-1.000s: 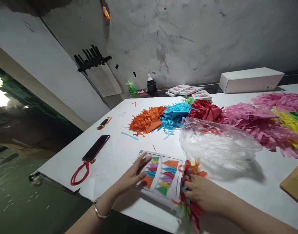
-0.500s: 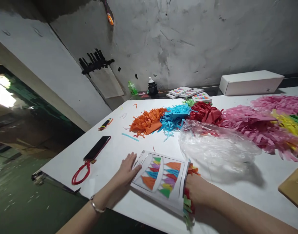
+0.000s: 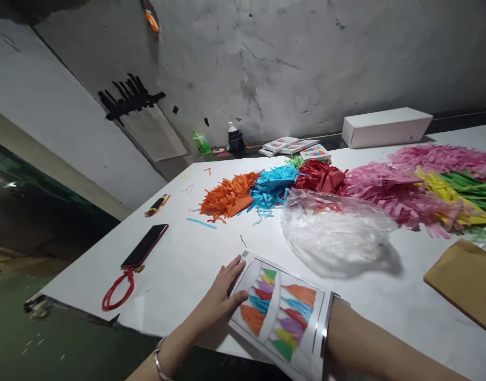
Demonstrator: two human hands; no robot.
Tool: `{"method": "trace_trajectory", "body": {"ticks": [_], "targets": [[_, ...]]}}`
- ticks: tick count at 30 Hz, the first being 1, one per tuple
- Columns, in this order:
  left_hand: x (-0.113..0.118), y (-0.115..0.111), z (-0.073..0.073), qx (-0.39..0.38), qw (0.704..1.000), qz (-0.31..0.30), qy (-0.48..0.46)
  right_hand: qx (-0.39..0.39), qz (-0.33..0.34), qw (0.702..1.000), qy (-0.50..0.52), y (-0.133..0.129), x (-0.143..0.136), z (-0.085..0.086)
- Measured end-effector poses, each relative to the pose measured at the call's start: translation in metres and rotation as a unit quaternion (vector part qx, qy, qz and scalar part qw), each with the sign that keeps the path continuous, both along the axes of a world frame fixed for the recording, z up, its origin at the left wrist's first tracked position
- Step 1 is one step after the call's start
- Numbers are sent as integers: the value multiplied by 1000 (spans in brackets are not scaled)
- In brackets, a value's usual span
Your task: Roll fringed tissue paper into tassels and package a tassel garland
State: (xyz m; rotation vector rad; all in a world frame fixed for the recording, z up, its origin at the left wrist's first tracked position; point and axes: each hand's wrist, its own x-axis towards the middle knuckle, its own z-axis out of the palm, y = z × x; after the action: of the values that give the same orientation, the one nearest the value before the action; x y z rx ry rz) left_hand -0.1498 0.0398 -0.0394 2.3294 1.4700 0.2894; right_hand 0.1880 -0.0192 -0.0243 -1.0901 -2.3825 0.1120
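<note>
A flat, clear-fronted packet (image 3: 277, 296) lies near the table's front edge, its cover printed with colourful tassel garlands. My left hand (image 3: 223, 291) grips the packet's left end, thumb on the cover and fingers along the far edge. Into the open right end goes my right hand (image 3: 340, 320); only the wrist and forearm show, its fingers hidden inside. Any paper inside with that hand is out of sight. Just beyond the packet sits a crumpled clear plastic bag (image 3: 338, 238).
Tissue-paper tassels in orange (image 3: 227, 196), blue (image 3: 275, 185), red (image 3: 320, 177) and pink (image 3: 386, 188) form a row behind. A phone (image 3: 145, 246) with a red strap and a cutter (image 3: 155, 205) lie left. A brown board (image 3: 463, 283) is right, a white box (image 3: 386, 128) at the wall.
My right hand has pushed into the packet, and the colourful tissue paper that stuck out at its opening is no longer visible. The view has shifted to the right.
</note>
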Motion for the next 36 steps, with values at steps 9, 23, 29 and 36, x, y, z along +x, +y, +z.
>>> {"method": "trace_trajectory", "body": {"ticks": [9,23,29,36], "targets": [[80,-40,27,76,942,-300,128,50,-80,991,99,-73,63,-7],[63,-8,11,142,969,-161,126,33,-92,992,-83,-52,-61,-78],[67,-10,-2,90,980,-128,122,33,-109,990,-86,-51,-63,-73],[38,9,23,-40,992,-118,-34,152,-12,988,-3,-52,-70,-43]]}}
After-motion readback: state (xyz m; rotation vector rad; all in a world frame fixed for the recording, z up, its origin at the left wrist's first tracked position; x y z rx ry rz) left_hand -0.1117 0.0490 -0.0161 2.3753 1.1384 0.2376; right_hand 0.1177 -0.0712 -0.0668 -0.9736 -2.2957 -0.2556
